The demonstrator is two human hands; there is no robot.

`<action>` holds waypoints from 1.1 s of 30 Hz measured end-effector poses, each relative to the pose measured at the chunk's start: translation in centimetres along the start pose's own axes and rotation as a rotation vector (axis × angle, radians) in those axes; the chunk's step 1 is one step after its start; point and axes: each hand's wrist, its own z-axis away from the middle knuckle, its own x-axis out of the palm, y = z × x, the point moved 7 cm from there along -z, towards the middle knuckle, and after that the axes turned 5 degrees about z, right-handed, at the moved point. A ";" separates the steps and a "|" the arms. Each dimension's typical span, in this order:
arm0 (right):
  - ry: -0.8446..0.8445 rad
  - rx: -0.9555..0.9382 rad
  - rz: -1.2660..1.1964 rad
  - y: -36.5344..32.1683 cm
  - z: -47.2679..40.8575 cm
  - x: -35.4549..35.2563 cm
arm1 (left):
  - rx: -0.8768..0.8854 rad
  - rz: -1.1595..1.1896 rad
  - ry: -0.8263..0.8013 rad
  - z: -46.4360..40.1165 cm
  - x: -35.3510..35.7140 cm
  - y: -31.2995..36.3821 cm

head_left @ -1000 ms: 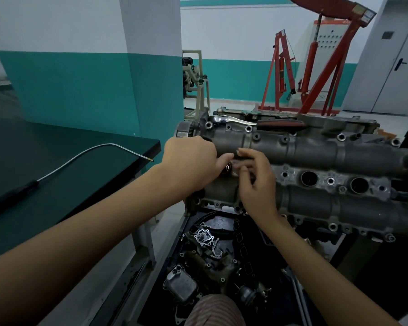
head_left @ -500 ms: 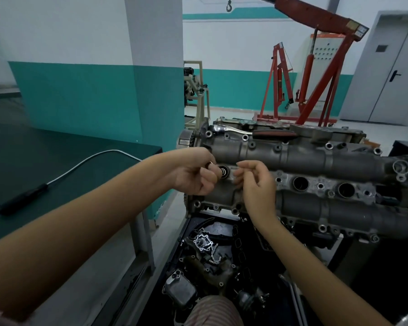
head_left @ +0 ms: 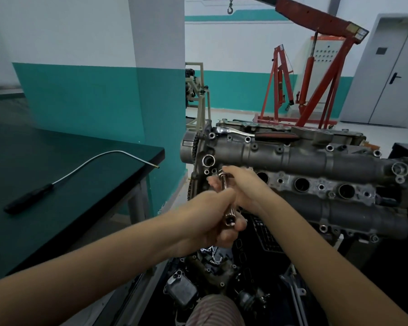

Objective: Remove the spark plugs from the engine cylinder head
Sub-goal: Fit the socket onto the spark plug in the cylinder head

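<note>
The grey engine cylinder head (head_left: 316,161) lies across the right half of the view, with three open spark plug wells (head_left: 302,184) in a row along its middle. In front of its left end both hands hold a slim, shiny metal socket tool (head_left: 226,187), tilted with its dark hollow end toward me. My left hand (head_left: 207,217) grips the lower end of the tool. My right hand (head_left: 247,187) pinches its upper part near the head. Whether a spark plug sits inside the tool I cannot tell.
A chrome ratchet (head_left: 236,132) rests on top of the head. On the dark green table (head_left: 57,184) at left lies a flexible pick-up tool (head_left: 80,168) with a black handle. Loose engine parts (head_left: 181,290) fill the space below. A red engine hoist (head_left: 316,67) stands behind.
Both hands have drawn back from the leftmost well toward me, and the long metal tool has come out into view between them. The camera has tilted upward.
</note>
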 end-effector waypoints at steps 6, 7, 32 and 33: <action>0.027 0.086 -0.235 1.8 0.3 0.1 | -0.011 -0.161 -0.023 -0.5 -0.1 -2.2; 0.029 0.085 -0.239 2.0 0.3 -0.1 | -0.002 -0.154 -0.021 -0.5 -0.2 -2.3; 0.100 -0.483 0.247 -12.2 1.9 -3.9 | 0.598 -1.084 0.345 -3.3 -6.6 11.8; 0.162 -0.530 0.389 -13.6 1.8 -4.7 | 0.634 -1.148 0.357 -4.1 -6.3 13.2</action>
